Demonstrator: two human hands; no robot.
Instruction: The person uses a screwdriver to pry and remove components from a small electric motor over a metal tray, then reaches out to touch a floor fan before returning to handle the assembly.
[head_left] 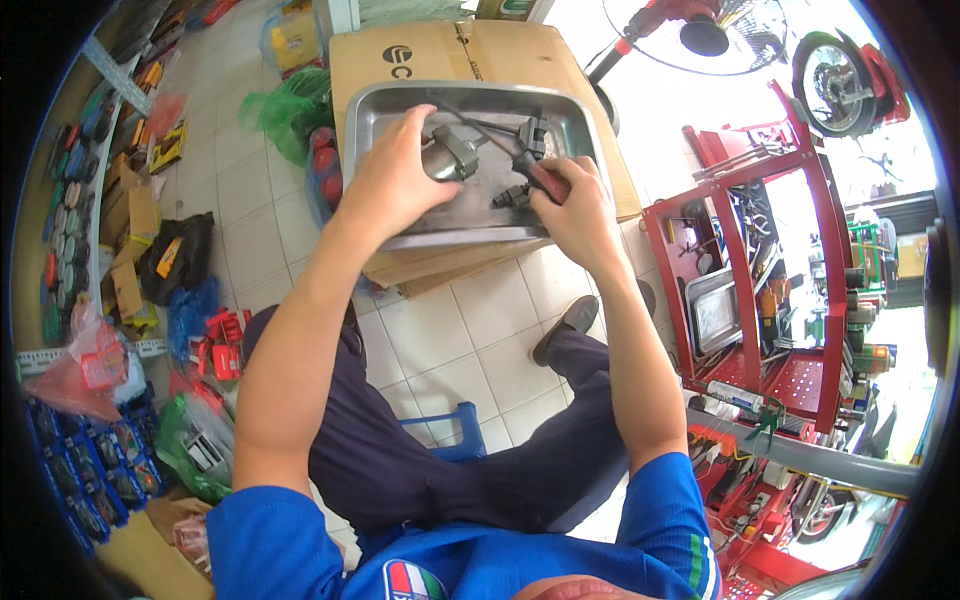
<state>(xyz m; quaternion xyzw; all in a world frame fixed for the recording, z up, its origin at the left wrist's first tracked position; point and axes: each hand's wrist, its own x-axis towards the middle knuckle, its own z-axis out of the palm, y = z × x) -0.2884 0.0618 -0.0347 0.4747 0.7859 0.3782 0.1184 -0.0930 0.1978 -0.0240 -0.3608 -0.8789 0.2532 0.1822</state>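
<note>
A shallow metal tray (395, 240) rests on a cardboard box. Over its left half, my left hand (385, 180) grips a grey cylindrical metal part (452, 155), thumb on the near side and fingers on the far side. In my right hand (585, 212), at the tray's right, is a screwdriver (546, 180) with a red and dark handle. Its thin shaft points away and to the left, past the far side of the cylindrical part; I cannot tell whether it touches. A dark metal fitting (532, 135) lies beyond the handle, and a smaller dark fitting (511, 198) sits near my right fingertips.
The cardboard box (480, 48) stands on a tiled floor, with a green plastic bag (285, 115) at its left. A red tool trolley (735, 250) is to the right, below a standing fan (703, 38). Under me is a blue stool (462, 432). Packaged goods line the left.
</note>
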